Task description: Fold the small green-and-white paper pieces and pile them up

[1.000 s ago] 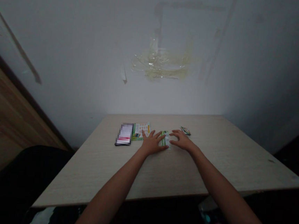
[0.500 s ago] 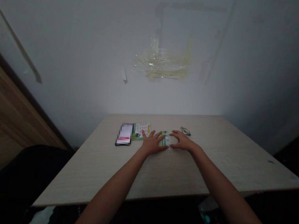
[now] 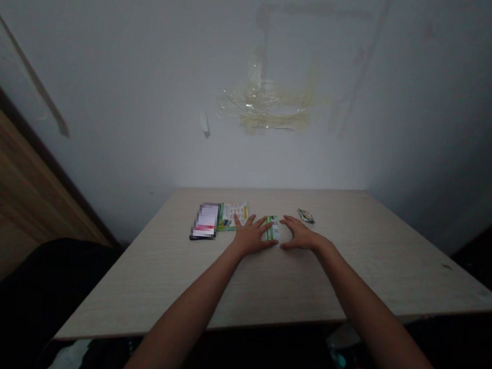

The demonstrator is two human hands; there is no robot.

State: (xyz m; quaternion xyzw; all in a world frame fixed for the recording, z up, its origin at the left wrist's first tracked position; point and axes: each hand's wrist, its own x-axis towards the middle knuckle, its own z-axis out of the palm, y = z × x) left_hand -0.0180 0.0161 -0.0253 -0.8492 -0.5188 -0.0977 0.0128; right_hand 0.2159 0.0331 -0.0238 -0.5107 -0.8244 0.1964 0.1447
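A small green and white printed paper or card (image 3: 273,230) lies on the table between my hands. My left hand (image 3: 250,236) is spread over its left side, with the thumb and fingers at its edge. On the right, my right hand (image 3: 301,234) has its fingers apart, the thumb and forefinger close to the paper's right edge; whether they touch it I cannot tell. Beyond my left fingertips is a printed leaflet (image 3: 234,211) in green, white and yellow. Behind my right hand rests a small stack of colourful cards (image 3: 306,215).
A dark-framed phone (image 3: 205,222), its screen blurred out, lies left of the leaflet. The pale wooden table (image 3: 288,291) meets a wall (image 3: 151,84) with peeling tape (image 3: 274,109). Something black (image 3: 44,276) stands at the left, and a bag-like object (image 3: 359,367) is below the front edge.
My right hand has shifted very slightly, its thumb a little farther from the paper. My left hand and the things on the table look the same.
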